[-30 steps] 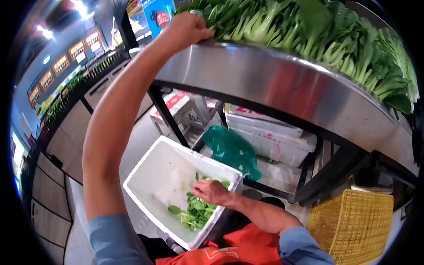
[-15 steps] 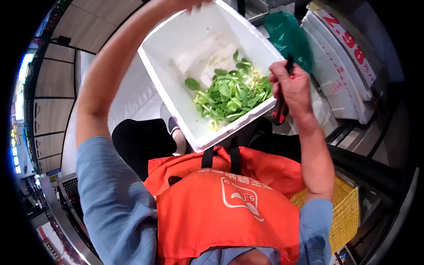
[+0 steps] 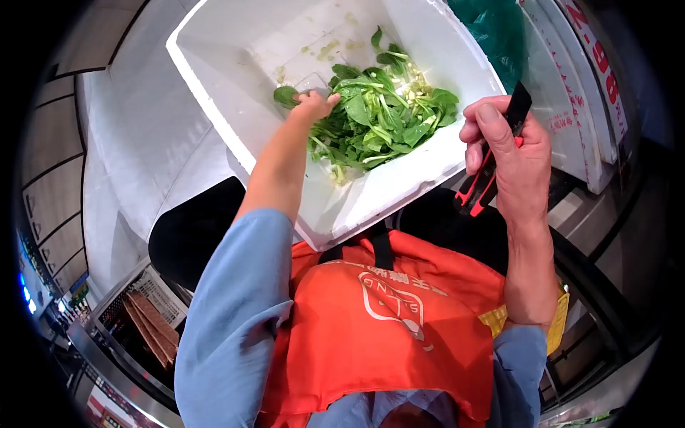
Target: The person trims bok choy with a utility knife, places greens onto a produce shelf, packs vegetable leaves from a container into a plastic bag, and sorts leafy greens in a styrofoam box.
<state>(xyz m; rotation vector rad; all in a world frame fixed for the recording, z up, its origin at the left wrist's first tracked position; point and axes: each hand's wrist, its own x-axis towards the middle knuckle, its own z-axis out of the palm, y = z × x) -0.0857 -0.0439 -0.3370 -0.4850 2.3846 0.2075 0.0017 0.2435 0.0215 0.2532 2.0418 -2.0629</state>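
A white foam box (image 3: 208, 100) stands tilted in front of me. Cut leafy greens (image 3: 382, 118) lie heaped toward its near side, with pale stem bits among them. My left hand (image 3: 314, 107) reaches into the box at the left edge of the heap, thumb and fingers apart, by a single round leaf (image 3: 285, 97). Over the box's right rim, my right hand (image 3: 510, 143) is closed around a black and red utility knife (image 3: 487, 178); its dark blade end points up and away.
Stacked white foam pieces (image 3: 567, 93) with red print stand on the right beside a green plastic bag (image 3: 492, 39). A yellow basket (image 3: 558, 324) is at lower right. At lower left, a dark crate (image 3: 135, 314) holds brown pieces. Drawers (image 3: 53, 185) line the left.
My left hand has come down from the far rim into the box beside the greens. The right hand keeps the utility knife, now slightly off the rim. The view has moved closer to the box.
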